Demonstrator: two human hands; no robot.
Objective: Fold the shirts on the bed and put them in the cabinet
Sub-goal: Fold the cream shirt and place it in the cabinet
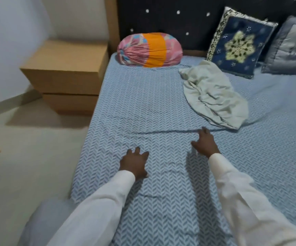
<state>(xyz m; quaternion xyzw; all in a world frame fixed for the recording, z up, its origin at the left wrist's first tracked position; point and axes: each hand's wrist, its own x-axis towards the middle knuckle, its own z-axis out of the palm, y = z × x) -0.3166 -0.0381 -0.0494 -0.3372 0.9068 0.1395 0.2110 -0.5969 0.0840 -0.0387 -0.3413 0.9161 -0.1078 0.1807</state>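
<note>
A crumpled pale green shirt (212, 95) lies on the bed (143, 107), right of centre and below the pillows. My right hand (205, 142) rests with fingers spread on the blue patterned sheet, a little below and left of the shirt's lower edge, not touching it. My left hand (134, 164) lies flat on the sheet nearer the bed's left edge, fingers spread, holding nothing. Both arms wear white sleeves. No cabinet for the shirts is plainly in view.
A pink and orange bolster (149, 49) lies at the head of the bed. A blue embroidered cushion (237, 47) and a grey pillow (292, 48) lean on the dark headboard. A brown bedside unit (67, 75) stands left of the bed on the pale floor (28, 157).
</note>
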